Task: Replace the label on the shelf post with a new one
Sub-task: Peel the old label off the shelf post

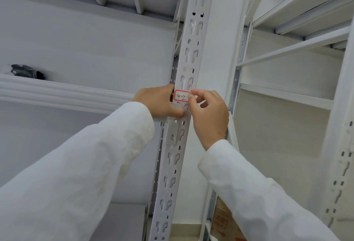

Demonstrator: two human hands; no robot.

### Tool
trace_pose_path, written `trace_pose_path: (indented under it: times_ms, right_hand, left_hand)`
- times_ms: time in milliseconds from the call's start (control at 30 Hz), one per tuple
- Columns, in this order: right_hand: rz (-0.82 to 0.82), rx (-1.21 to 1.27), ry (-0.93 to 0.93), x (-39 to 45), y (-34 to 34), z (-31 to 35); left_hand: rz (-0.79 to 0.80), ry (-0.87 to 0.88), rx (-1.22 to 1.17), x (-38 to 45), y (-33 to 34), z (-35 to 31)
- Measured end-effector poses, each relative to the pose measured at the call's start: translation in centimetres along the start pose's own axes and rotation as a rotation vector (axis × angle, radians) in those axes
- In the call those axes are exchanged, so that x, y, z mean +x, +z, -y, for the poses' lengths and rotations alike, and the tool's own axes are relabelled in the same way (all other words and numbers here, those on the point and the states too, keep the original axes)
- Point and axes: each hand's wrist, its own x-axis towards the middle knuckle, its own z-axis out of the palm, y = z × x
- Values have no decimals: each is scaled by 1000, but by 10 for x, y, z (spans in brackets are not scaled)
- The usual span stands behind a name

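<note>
A white metal shelf post (188, 52) with keyhole slots runs up the middle of the view. On its face, at hand height, sits a small white label (181, 96) with a red border and the handwritten mark "4-2". My left hand (159, 102) wraps the post from the left, thumb pressed on the post just below the label. My right hand (207, 112) is at the label's right edge, thumb and forefinger pinched on that edge. Both arms wear white sleeves.
A white shelf beam (63, 92) runs off to the left with a dark bundle (26, 72) lying on the shelf behind it. More white shelving (298, 49) stands to the right. A brown cardboard box (224, 223) sits low near the floor.
</note>
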Motion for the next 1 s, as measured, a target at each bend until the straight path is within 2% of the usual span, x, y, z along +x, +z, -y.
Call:
trace_pose_path:
  times_ms: [133, 233, 400, 533, 833, 1000]
  right_hand:
    - [-46, -36, -53, -7, 5, -3]
    - [-41, -2, -21, -9, 10, -3]
    - [148, 3, 7, -6, 9, -2]
    - [34, 63, 25, 0, -1, -2]
    - [67, -85, -77, 2, 3, -2]
    - [199, -73, -45, 14, -4, 0]
  left_hand:
    - [-11, 19, 3, 3, -1, 0]
    - [-13, 16, -3, 4, -1, 1]
    - [0, -17, -26, -1, 4, 8]
    - [2, -5, 1, -3, 3, 1]
    - [-9, 2, 0, 1, -2, 1]
    - [-14, -9, 22, -1, 0, 3]
